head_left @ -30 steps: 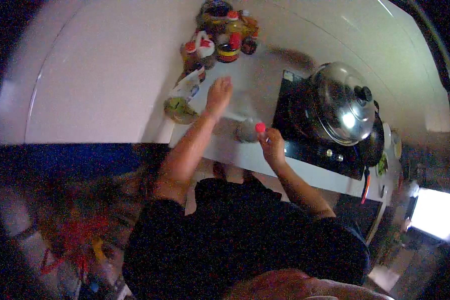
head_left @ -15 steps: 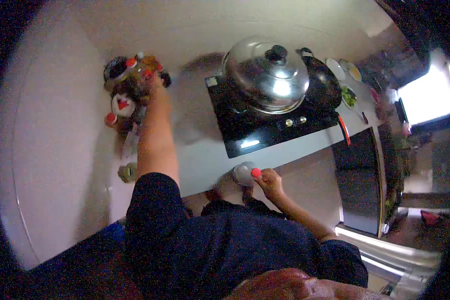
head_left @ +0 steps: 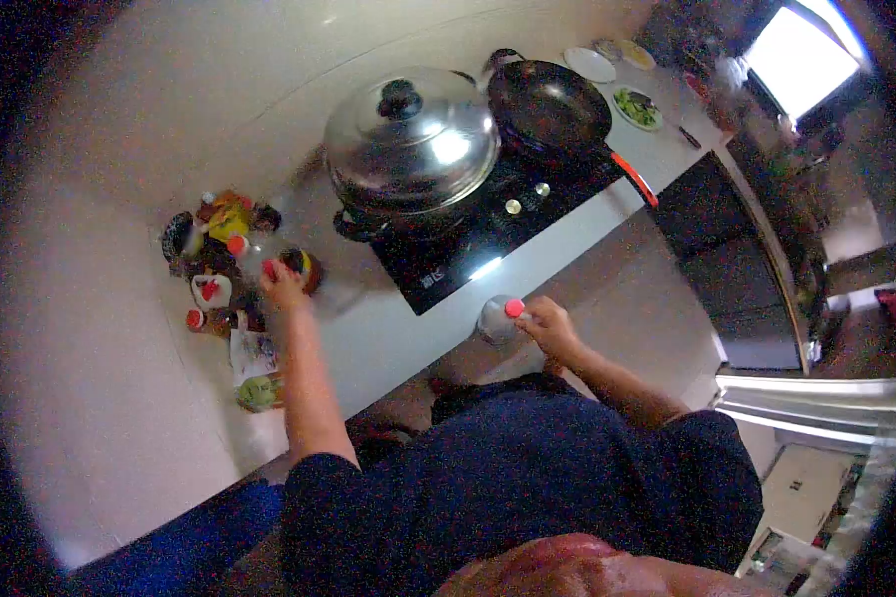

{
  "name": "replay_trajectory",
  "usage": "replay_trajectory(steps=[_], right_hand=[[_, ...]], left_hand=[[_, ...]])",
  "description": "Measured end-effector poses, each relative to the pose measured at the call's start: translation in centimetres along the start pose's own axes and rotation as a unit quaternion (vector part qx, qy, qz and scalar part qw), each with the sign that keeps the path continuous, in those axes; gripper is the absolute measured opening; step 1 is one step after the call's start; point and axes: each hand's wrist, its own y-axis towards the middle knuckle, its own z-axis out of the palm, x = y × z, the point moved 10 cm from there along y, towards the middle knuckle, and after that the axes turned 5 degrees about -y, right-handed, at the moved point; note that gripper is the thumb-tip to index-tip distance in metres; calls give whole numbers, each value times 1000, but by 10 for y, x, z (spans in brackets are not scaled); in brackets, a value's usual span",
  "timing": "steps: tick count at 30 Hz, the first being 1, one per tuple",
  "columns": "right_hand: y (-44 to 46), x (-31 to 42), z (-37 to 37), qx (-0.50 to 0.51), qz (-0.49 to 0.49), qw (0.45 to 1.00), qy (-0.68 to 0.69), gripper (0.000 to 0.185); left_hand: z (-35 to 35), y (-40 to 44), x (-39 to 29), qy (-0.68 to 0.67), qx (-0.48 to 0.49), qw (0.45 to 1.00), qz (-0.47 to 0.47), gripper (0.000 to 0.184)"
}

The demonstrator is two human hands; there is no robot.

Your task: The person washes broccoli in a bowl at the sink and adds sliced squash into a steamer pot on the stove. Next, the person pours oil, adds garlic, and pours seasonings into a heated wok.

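My left hand (head_left: 286, 288) is closed at a red cap beside a dark bottle with a yellow label (head_left: 307, 271), over the left end of the counter. The hand partly hides this bottle, and its contact with the counter cannot be made out. Just past the counter's front edge, my right hand (head_left: 550, 326) grips a clear plastic bottle (head_left: 495, 320) near its red cap (head_left: 514, 308). More bottles and jars crowd around my left hand, among them a red-capped bottle (head_left: 196, 319) and a white container with a red mark (head_left: 211, 291).
A large lidded steel pot (head_left: 408, 149) and a black frying pan (head_left: 551, 107) with a red-edged handle stand on the black cooktop (head_left: 438, 271). Farther right are a plate of greens (head_left: 637, 109) and a white plate (head_left: 589, 65). A green-bottomed packet (head_left: 259, 391) lies at the counter's left end.
My left hand has drawn back from the rear of the bottle cluster toward me, with the dark bottle now beside it. My right hand still holds the clear bottle. The camera view has turned.
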Motion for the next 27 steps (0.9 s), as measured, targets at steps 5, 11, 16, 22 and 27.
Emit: replay_trajectory(steps=[5, 11, 16, 22, 27], right_hand=[[-13, -69, -63, -10, 69, 997, 31, 24], [-41, -196, -177, -80, 107, 991, 12, 24], [-80, -298, -285, -165, 150, 975, 21, 24], [-76, -384, -399, -256, 191, 944, -86, 25], [-32, -459, -482, -312, 218, 924, -30, 23]], left_hand=[[32, -197, -16, 75, 26, 997, 8, 26], [155, -399, 41, 182, 234, 955, -6, 22], [314, -531, 132, 143, 473, 864, -100, 16], [484, -611, 211, 41, 592, 787, -168, 15], [622, -639, 239, -12, 598, 776, -199, 14]])
